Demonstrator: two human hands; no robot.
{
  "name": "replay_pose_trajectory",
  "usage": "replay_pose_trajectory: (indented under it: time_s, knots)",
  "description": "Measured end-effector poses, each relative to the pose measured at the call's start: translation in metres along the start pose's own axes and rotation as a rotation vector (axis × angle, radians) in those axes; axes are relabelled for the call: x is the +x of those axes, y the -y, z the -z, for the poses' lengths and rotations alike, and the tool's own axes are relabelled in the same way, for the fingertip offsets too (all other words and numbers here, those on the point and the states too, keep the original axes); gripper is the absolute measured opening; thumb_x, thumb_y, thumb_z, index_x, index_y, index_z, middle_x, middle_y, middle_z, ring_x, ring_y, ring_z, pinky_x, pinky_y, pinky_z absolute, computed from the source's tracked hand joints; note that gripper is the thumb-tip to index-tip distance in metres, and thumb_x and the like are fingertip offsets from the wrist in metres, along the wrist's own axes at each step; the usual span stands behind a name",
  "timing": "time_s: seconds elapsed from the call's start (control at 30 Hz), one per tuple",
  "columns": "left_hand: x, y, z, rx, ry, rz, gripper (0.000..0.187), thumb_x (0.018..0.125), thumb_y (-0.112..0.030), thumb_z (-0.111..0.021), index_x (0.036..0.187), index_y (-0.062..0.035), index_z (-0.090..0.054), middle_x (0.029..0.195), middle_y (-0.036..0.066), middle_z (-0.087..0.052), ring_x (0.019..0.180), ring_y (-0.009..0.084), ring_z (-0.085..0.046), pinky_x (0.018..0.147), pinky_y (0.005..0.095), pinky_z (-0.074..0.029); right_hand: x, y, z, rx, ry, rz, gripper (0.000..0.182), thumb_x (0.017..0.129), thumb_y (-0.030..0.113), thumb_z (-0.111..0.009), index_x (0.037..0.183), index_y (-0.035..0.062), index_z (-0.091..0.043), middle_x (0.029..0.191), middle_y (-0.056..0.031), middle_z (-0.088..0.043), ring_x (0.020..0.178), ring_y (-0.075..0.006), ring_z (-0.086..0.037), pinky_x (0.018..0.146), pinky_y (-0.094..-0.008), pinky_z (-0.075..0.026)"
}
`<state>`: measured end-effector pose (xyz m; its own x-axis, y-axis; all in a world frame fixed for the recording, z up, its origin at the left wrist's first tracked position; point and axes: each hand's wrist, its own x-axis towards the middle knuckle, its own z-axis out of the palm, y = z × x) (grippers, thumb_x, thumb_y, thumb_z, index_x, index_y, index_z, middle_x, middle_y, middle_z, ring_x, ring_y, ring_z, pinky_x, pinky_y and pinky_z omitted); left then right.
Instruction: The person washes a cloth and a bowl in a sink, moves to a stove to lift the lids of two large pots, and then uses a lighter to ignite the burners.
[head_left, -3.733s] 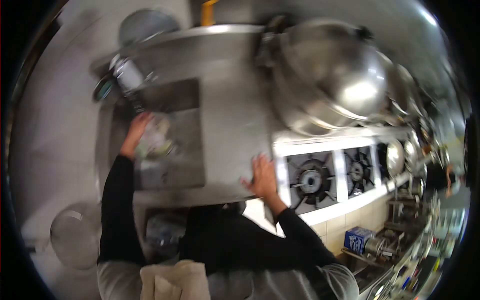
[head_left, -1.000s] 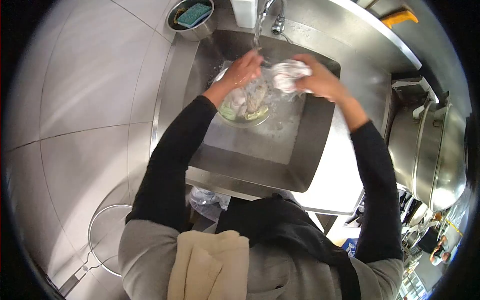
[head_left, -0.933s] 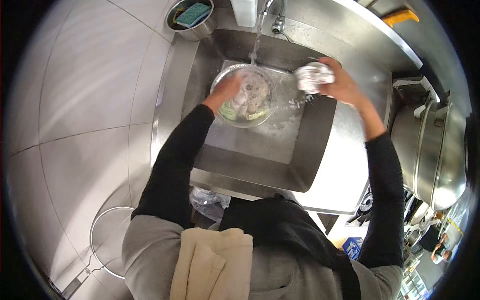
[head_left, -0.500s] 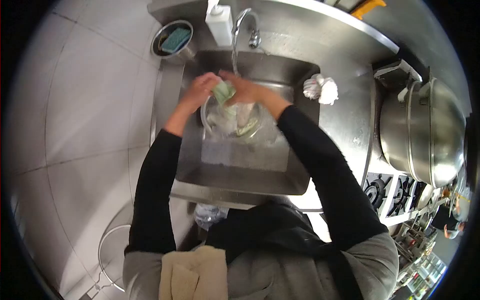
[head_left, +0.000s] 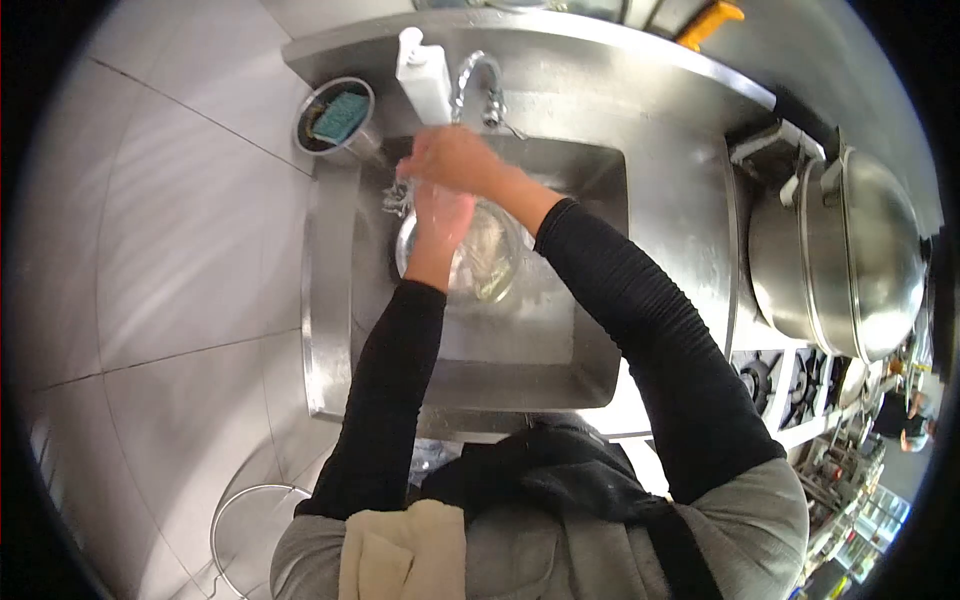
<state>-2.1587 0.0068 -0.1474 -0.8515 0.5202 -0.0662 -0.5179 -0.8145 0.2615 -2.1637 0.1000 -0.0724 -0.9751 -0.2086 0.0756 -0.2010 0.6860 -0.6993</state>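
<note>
My right hand (head_left: 448, 158) crosses over my left hand (head_left: 440, 205) beneath the faucet (head_left: 476, 75), both smeared by motion. Water splashes beside them at the left of the metal sink (head_left: 480, 385). The fingers are too blurred to read, and nothing can be made out between them. Just below and to the right of the hands, a round bowl (head_left: 512, 250) stands in the sink with water and pale green, leaf-like pieces (head_left: 488, 275) in it.
A white pump bottle (head_left: 427, 85) stands behind the sink. At its left is a metal container (head_left: 360, 130) with a green sponge (head_left: 341, 117). Large metal pots (head_left: 800, 255) and stove burners (head_left: 790, 385) are at the right. A person (head_left: 905, 415) is far off at the right edge.
The green piece held between my hands is no longer seen there. My left hand has moved right, under my right hand. The view has shifted, and the white cloth on the counter is not visible now.
</note>
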Motion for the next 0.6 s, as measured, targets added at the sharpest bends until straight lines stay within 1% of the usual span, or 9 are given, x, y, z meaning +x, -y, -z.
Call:
replay_pose_trajectory:
  time_s: [0.07,0.1,0.2,0.23,0.3,0.33,0.47,0.57,0.6]
  knots:
    - [0.021,0.007,0.014,0.233,-0.243,0.038,0.036,0.096,-0.038,-0.05,0.118,-0.0106,-0.053,0.122,0.007,-0.056,0.114,0.0219,-0.052,0.092,0.0413,-0.046,-0.016,-0.034,-0.012,0.017,-0.507,-0.274,0.048,0.078,0.047,-0.072,0.099,0.0042,-0.063,0.093,-0.019,-0.066,0.094,-0.036,-0.062,0.084,-0.0428,-0.048]
    - [0.031,0.008,0.019,0.483,-0.45,0.057,0.033,0.095,-0.038,-0.05,0.111,-0.0102,-0.058,0.116,0.007,-0.059,0.109,0.0212,-0.055,0.088,0.042,-0.047,-0.022,-0.037,-0.02,0.091,-0.552,-0.469,0.048,0.081,0.045,-0.07,0.103,0.0029,-0.062,0.095,-0.0192,-0.065,0.098,-0.0365,-0.06,0.086,-0.0431,-0.047]
    - [0.04,0.006,0.018,0.514,-0.472,0.048,0.035,0.095,-0.042,-0.048,0.098,-0.0092,-0.061,0.103,0.007,-0.063,0.096,0.0209,-0.059,0.081,0.0399,-0.048,-0.028,-0.054,-0.034,0.404,-0.535,-0.3,0.045,0.086,0.042,-0.065,0.105,0.0021,-0.061,0.097,-0.0191,-0.064,0.1,-0.037,-0.058,0.088,-0.0419,-0.046]
    - [0.043,0.005,0.036,0.455,-0.242,0.036,0.038,0.096,-0.042,-0.046,0.098,-0.0077,-0.061,0.096,0.008,-0.064,0.088,0.0212,-0.061,0.078,0.0361,-0.049,-0.03,-0.054,-0.042,0.419,-0.524,-0.312,0.045,0.086,0.042,-0.065,0.105,0.0021,-0.061,0.097,-0.0191,-0.064,0.1,-0.037,-0.058,0.088,-0.0419,-0.046]
    - [0.028,0.0,0.0,0.341,-0.232,0.136,0.039,0.096,-0.043,-0.045,0.099,-0.0079,-0.061,0.097,0.008,-0.064,0.089,0.0205,-0.061,0.079,0.0356,-0.049,-0.032,-0.05,-0.056,-0.097,-0.592,-0.055,0.041,0.09,0.041,-0.061,0.105,0.0017,-0.061,0.103,-0.0219,-0.063,0.099,-0.0388,-0.059,0.087,-0.0426,-0.047]
    - [0.022,0.001,-0.011,0.214,-0.204,0.227,0.04,0.095,-0.044,-0.045,0.1,-0.0081,-0.061,0.097,0.007,-0.064,0.089,0.0197,-0.061,0.079,0.0351,-0.049,-0.034,-0.049,-0.059,-0.086,-0.588,-0.068,0.041,0.09,0.041,-0.061,0.105,0.0017,-0.061,0.103,-0.0219,-0.063,0.099,-0.0388,-0.059,0.087,-0.0426,-0.047]
    - [0.037,0.021,0.049,0.56,-0.395,0.139,0.033,0.094,-0.038,-0.05,0.111,-0.0115,-0.057,0.113,0.004,-0.061,0.101,0.0204,-0.058,0.09,0.0386,-0.047,-0.057,-0.043,-0.041,0.203,-0.574,-0.375,0.041,0.087,0.042,-0.063,0.099,0.0024,-0.063,0.098,-0.0286,-0.064,0.096,-0.0419,-0.062,0.083,-0.0466,-0.049]
    - [0.004,0.024,0.137,1.425,-0.146,0.538,0.019,0.091,-0.03,-0.055,0.092,-0.0127,-0.063,0.088,0.0,-0.067,0.077,0.0207,-0.06,0.073,0.0382,-0.048,-0.094,-0.056,0.0,0.024,-0.611,-0.518,0.043,0.086,0.048,-0.064,0.095,0.0059,-0.065,0.084,-0.0244,-0.067,0.084,-0.0418,-0.066,0.075,-0.0462,-0.052]
    - [-0.019,0.036,0.173,1.672,-0.017,0.593,0.022,0.089,-0.029,-0.056,0.094,-0.0092,-0.064,0.093,0.006,-0.067,0.083,0.0256,-0.061,0.076,0.0398,-0.048,-0.112,-0.058,0.02,0.058,-0.573,-0.551,0.05,0.087,0.05,-0.065,0.098,0.0009,-0.061,0.092,-0.0218,-0.066,0.089,-0.0306,-0.065,0.079,-0.0378,-0.05]
